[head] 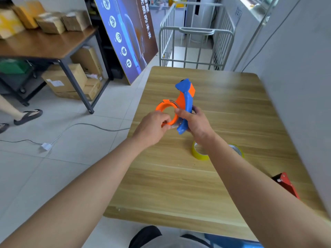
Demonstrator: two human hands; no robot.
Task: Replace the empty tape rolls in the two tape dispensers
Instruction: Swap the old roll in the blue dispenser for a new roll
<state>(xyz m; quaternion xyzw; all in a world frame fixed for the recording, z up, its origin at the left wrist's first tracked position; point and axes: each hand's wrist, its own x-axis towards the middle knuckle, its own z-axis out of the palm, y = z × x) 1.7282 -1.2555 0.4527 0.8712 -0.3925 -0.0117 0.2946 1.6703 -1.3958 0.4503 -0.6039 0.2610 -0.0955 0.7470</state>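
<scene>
A: Quick pass. We're holding the blue-and-orange tape dispenser [184, 102] up above the wooden table [232, 108], over its far left part, not touching the top.

B: Right hand [194, 123] is wrapping the blue handle, fingers closed round it, thumb lying against the orange ring [165, 113].

A: Left hand [154, 126] is pinching at the ring's lower edge, thumb and fingertips closed on something pale there. Ring, core or tape end, we can't tell.

B: We're seeing straight through the ring, and we can't make out any thick band of tape on it.

A: Yellow tape roll [199, 152] is lying flat on the table, right under our right forearm. A second roll [237, 150] is peeking out just beyond the forearm, mostly hidden.

B: Red dispenser [285, 184] is sitting near the table's right edge, partly cut off by the grey wall panel [295, 86]. Well apart from the one we're holding.
</scene>
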